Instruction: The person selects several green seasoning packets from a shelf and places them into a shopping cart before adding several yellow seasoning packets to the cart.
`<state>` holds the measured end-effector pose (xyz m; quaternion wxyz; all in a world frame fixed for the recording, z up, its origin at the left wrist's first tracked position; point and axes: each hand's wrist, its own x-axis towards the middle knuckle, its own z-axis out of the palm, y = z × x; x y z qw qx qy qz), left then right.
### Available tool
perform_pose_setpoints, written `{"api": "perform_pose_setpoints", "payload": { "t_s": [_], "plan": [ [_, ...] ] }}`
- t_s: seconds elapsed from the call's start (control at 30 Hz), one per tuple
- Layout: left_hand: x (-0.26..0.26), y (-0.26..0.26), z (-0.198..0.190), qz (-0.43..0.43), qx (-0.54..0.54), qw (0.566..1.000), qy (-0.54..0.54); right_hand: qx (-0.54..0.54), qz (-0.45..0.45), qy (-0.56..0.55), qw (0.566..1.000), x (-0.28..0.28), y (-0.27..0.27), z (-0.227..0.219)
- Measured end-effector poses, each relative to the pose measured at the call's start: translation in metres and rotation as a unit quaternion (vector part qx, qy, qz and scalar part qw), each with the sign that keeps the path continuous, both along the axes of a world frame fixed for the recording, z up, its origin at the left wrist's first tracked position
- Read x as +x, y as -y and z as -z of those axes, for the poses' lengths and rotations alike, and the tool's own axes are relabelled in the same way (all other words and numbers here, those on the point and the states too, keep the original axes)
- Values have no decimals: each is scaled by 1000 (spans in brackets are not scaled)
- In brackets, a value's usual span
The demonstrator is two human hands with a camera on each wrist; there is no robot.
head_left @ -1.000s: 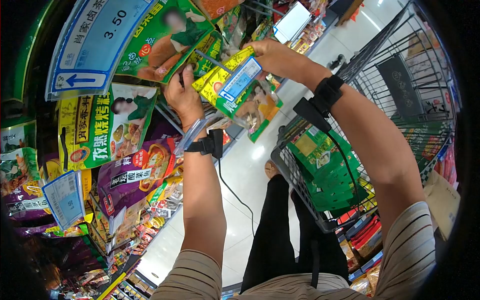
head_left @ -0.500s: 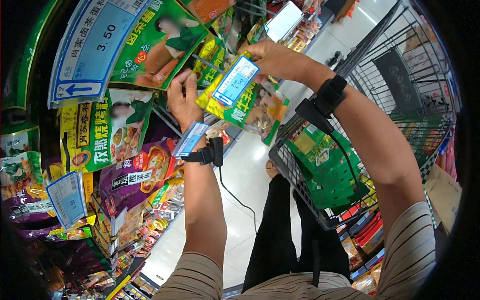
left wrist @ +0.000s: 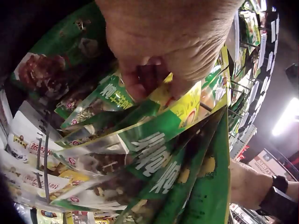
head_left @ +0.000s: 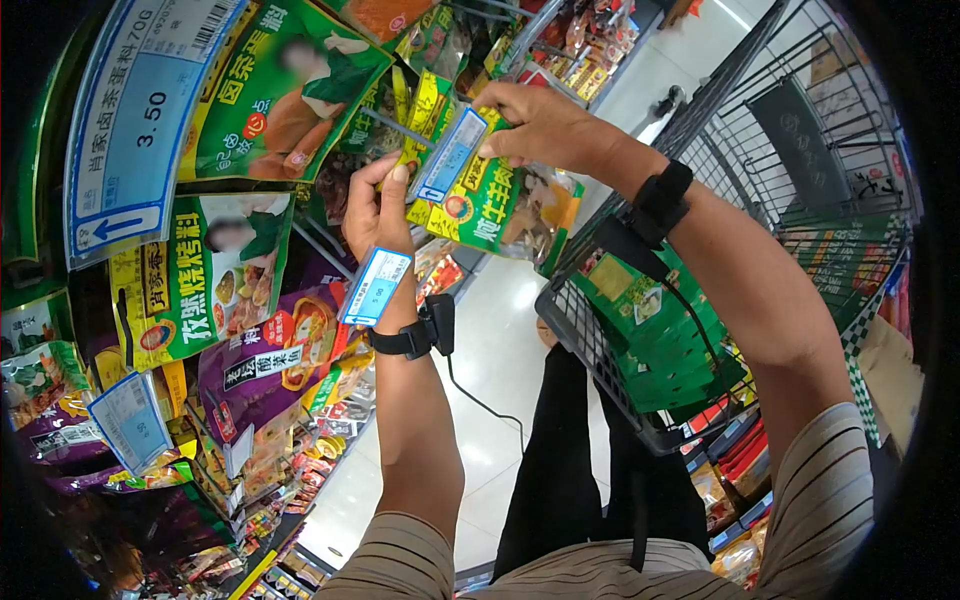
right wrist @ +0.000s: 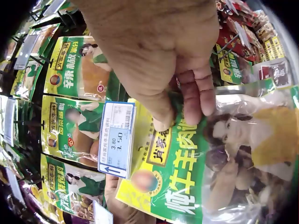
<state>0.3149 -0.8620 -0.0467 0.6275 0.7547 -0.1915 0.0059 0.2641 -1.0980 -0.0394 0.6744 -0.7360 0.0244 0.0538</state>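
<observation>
Both hands are at a bunch of green-and-yellow seasoning packets [head_left: 500, 205] hanging on a shelf hook. My right hand [head_left: 535, 125] grips the front packet by its upper part, its thumb on the printed face in the right wrist view. At the yellow top edge opposite, my left hand [head_left: 380, 205] pinches the packets between thumb and fingers. Several packets [left wrist: 154, 154] fan out below the left hand in the left wrist view. A blue-edged price tag [right wrist: 117, 140] on the hook's end stands in front of the packet's yellow top.
Other seasoning packets [head_left: 290, 95] hang on hooks to the left, with a large price tag [head_left: 150, 110] close by. A second tag [head_left: 376, 288] overlaps the left wrist. To the right stands a wire shopping cart [head_left: 600, 350] holding green packets [head_left: 665, 340]. Tiled floor [head_left: 490, 370] shows between.
The front packet has turned its printed face more toward the head camera. My right hand has shifted slightly left and down, its thumb now over the face. My left hand stays at the packets.
</observation>
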Motion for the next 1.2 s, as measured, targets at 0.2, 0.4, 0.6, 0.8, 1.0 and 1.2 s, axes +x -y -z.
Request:
{"api": "perform_pose_setpoints", "payload": {
  "t_s": [0.2,0.4,0.6,0.8,1.0,1.2],
  "plan": [
    [-8,-2,-8,27,10,1000,10,-39,4,-16,999,-9,5,-23],
    [-27,2,-28,49,113,992,24,-39,-12,-24,999,-13,6,-38],
    [-33,-8,-22,78,122,988,-59,0,-98,-27,995,-10,17,-36],
    [-35,-8,-18,133,35,980,-144,-15,-113,-17,993,-11,21,-40],
    [-33,-2,-24,113,26,978,-173,-55,-136,-38,988,-7,21,-43],
    [-23,-5,-19,135,-15,972,-191,1,-88,21,996,-11,15,-36]
  ]
}}
